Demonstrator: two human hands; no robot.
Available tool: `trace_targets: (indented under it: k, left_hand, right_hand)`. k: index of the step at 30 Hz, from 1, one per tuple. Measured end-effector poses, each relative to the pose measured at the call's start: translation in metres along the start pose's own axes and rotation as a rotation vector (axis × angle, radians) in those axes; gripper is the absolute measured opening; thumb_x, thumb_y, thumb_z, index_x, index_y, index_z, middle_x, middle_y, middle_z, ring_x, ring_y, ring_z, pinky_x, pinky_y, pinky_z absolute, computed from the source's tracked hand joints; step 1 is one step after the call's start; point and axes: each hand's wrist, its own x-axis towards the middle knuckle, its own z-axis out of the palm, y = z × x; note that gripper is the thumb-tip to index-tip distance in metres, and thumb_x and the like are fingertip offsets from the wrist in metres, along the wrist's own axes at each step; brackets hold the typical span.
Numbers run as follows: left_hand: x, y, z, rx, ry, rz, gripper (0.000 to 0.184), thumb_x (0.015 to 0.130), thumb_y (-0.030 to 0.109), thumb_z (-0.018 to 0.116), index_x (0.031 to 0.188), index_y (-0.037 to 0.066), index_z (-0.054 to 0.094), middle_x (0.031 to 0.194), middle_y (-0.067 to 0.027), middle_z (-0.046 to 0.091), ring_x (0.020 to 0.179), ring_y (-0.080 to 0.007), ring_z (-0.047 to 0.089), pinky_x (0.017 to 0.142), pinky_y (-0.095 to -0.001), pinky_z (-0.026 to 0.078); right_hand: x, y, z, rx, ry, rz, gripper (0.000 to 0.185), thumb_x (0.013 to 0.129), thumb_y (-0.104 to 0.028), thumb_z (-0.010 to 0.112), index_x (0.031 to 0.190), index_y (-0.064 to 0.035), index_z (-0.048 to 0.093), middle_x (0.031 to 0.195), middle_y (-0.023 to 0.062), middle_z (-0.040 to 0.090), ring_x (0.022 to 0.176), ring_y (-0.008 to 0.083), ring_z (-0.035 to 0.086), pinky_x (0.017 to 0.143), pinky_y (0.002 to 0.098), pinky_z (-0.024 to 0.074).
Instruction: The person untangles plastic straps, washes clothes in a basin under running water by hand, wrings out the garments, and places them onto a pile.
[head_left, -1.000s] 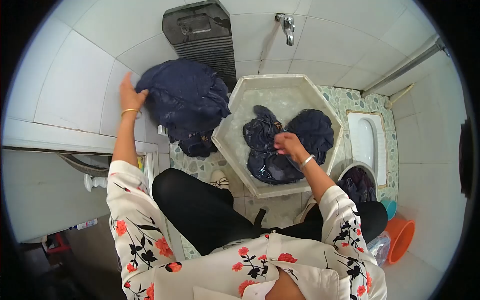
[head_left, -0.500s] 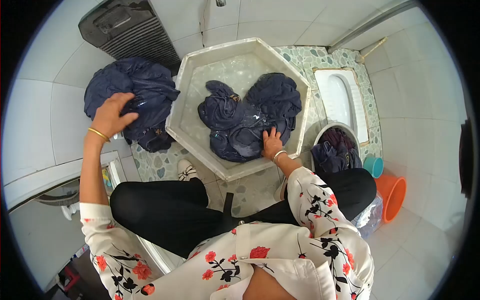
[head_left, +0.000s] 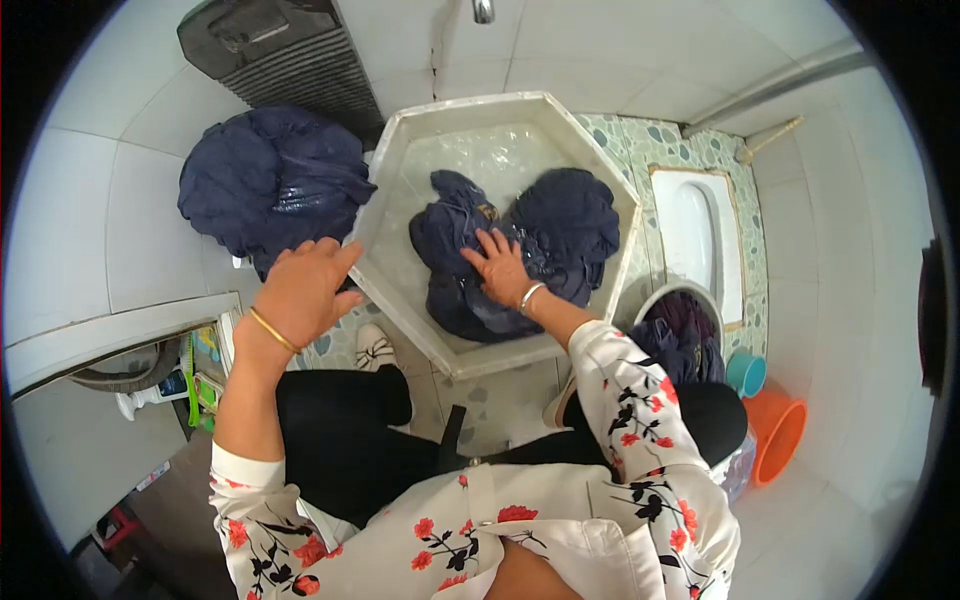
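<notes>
Wet dark blue clothing [head_left: 565, 225] lies bunched in shallow water inside a white hexagonal basin [head_left: 400, 318]. My right hand [head_left: 500, 270], with a silver bangle at the wrist, rests on this clothing with its fingers spread. My left hand [head_left: 308, 288], wearing a gold bangle, is in the air between the basin's left corner and a second dark blue heap [head_left: 270, 185]. Its fingers are apart and nothing is in them. That heap sits left of the basin, and what supports it is hidden.
A black washboard [head_left: 300, 60] leans at the back wall near a tap [head_left: 484, 10]. To the right are a squat toilet [head_left: 697, 235], a bucket of dark clothes [head_left: 680, 330], a teal container [head_left: 746, 374] and an orange bucket [head_left: 778, 437]. A door frame [head_left: 120, 335] stands left.
My left hand has left the heap and moved right, toward the basin. My right hand has shifted from the clothing's near right part to its middle. The camera view has also shifted.
</notes>
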Motion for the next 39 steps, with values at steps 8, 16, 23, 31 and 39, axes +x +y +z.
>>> trace_targets:
  k: [8, 16, 23, 31, 39]
  left_hand:
    - [0.017, -0.002, 0.001, -0.065, -0.130, -0.026, 0.055, 0.071, 0.020, 0.069, 0.119, 0.007, 0.048, 0.110, -0.0157, 0.054, 0.096, -0.0344, 0.053, 0.085, -0.0420, 0.041]
    - [0.029, 0.006, 0.005, -0.046, -0.213, -0.066, 0.057, 0.072, 0.022, 0.068, 0.123, 0.009, 0.046, 0.116, -0.0172, 0.050, 0.105, -0.0351, 0.049, 0.093, -0.0429, 0.037]
    - [0.058, 0.018, 0.002, -0.104, -0.296, 0.055, 0.058, 0.071, 0.023, 0.068, 0.123, 0.009, 0.046, 0.118, -0.0162, 0.049, 0.106, -0.0315, 0.049, 0.093, -0.0446, 0.037]
    - [0.053, 0.020, 0.004, -0.004, -0.212, 0.137, 0.055, 0.073, 0.022, 0.067, 0.122, 0.009, 0.047, 0.117, -0.0152, 0.049, 0.108, -0.0301, 0.048, 0.093, -0.0431, 0.036]
    - [0.023, 0.015, -0.007, -0.082, -0.119, 0.153, 0.051, 0.074, 0.020, 0.066, 0.120, 0.007, 0.048, 0.112, -0.0149, 0.051, 0.101, -0.0296, 0.050, 0.089, -0.0411, 0.037]
  right_hand:
    - [0.117, 0.099, 0.049, 0.541, 0.291, 0.451, 0.033, 0.078, -0.017, 0.056, 0.109, -0.0074, 0.055, 0.090, 0.0233, 0.062, 0.088, 0.0407, 0.058, 0.079, 0.0455, 0.0462]
    - [0.130, 0.151, -0.026, 0.305, 0.333, 0.305, 0.090, 0.065, -0.046, 0.073, 0.138, -0.0160, 0.029, 0.138, 0.0293, 0.026, 0.124, 0.0507, 0.026, 0.096, 0.0537, 0.0341]
    - [0.142, 0.076, 0.030, 0.120, -0.160, 0.198, 0.093, 0.059, -0.044, 0.077, 0.138, -0.0254, 0.030, 0.144, 0.0254, 0.011, 0.121, 0.0531, 0.025, 0.083, 0.0663, 0.0352]
    - [0.160, 0.119, 0.004, 1.747, 0.455, 0.769, 0.044, 0.067, -0.001, 0.059, 0.110, 0.0056, 0.054, 0.081, 0.0170, 0.062, 0.074, 0.0232, 0.060, 0.067, 0.0317, 0.0495]
    - [0.127, 0.073, -0.098, 0.735, 0.542, 0.276, 0.033, 0.063, -0.005, 0.062, 0.096, -0.0066, 0.065, 0.083, 0.0141, 0.063, 0.077, 0.0234, 0.062, 0.069, 0.0329, 0.0482]
